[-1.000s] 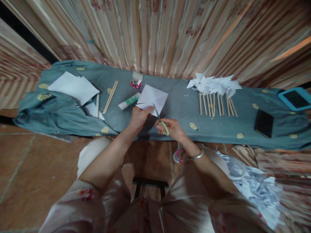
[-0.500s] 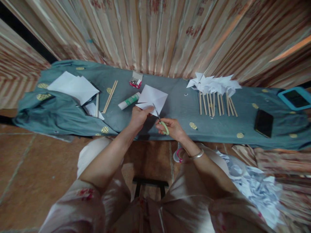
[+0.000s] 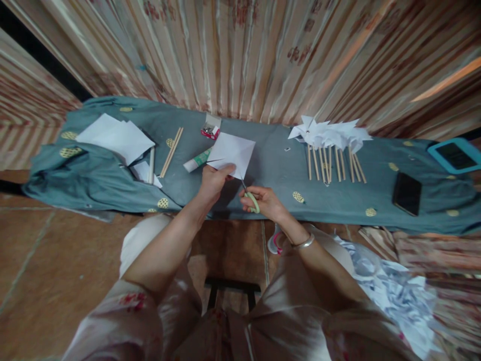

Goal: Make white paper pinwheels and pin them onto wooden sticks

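Note:
My left hand (image 3: 213, 181) pinches the near corner of a white square paper sheet (image 3: 233, 152) and holds it up over the teal cloth-covered table (image 3: 263, 185). My right hand (image 3: 263, 201) is closed round the green handles of small scissors (image 3: 251, 197); their blades point up into the sheet's lower edge. A glue stick (image 3: 197, 159) lies just left of the sheet, and a small red box of pins (image 3: 210, 130) sits behind it.
Loose white sheets (image 3: 114, 138) and wooden sticks (image 3: 171, 150) lie at the left. Several finished paper pinwheels on sticks (image 3: 330, 145) lie at the right, then a black phone (image 3: 406, 193) and a blue-cased tablet (image 3: 454, 154). Paper scraps (image 3: 394, 296) pile by my right knee. A striped curtain hangs behind.
The sheet has turned and lifted slightly in my left hand, and the scissors have slid a little further under its lower edge. Both hands stay in place.

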Demonstrator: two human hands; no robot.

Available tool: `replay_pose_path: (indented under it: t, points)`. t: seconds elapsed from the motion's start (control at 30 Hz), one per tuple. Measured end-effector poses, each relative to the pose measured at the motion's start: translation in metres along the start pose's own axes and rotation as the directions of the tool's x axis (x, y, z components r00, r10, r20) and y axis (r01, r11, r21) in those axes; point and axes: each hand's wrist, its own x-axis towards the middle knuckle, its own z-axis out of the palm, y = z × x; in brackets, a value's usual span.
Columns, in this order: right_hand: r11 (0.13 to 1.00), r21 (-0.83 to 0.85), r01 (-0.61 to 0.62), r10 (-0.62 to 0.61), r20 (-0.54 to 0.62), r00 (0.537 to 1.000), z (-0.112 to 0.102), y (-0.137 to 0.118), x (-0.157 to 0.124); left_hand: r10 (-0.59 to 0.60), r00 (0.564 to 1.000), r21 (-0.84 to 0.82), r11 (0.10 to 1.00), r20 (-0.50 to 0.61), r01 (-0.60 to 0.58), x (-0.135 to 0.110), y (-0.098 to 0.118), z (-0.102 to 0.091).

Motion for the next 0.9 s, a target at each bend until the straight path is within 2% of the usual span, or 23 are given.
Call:
replay_pose_path:
  t: [0.17,0.3,0.37,0.47,0.63,0.77,0.9]
  points:
    - [0.997,-0.072,-0.026,0.031,0.067,0.997,-0.009,-0.007,-0.006,-0.005,0.999,-0.018,1.0,-0.04,0.004,0.002,0.009,-0.005]
    - [0.994,-0.106,-0.035,0.043,0.073,0.996,-0.021,-0.013,-0.009,0.013,0.999,-0.006,1.0,-0.051,-0.014,0.003,0.011,-0.008]
    - [0.994,-0.106,-0.013,0.017,0.032,0.999,-0.027,-0.015,-0.008,0.014,0.998,-0.001,1.0,-0.059,-0.014,0.003,0.01,-0.008]
    - [0.993,-0.09,0.073,-0.082,-0.095,0.992,-0.036,-0.016,-0.005,-0.011,0.998,0.002,1.0,-0.066,0.011,0.002,0.009,-0.007]
    - [0.979,-0.057,0.197,-0.205,-0.278,0.938,-0.044,-0.018,0.003,-0.039,0.999,0.004,0.999,0.019,0.039,-0.002,0.007,-0.006]
    - [0.971,-0.022,0.239,-0.233,-0.34,0.911,-0.046,-0.023,0.009,-0.07,0.996,0.041,0.997,0.062,0.068,-0.004,0.003,-0.004]
    - [0.961,0.015,0.277,-0.249,-0.389,0.887,-0.051,-0.031,0.013,-0.056,0.992,0.125,0.991,0.109,0.042,-0.006,-0.003,-0.002]
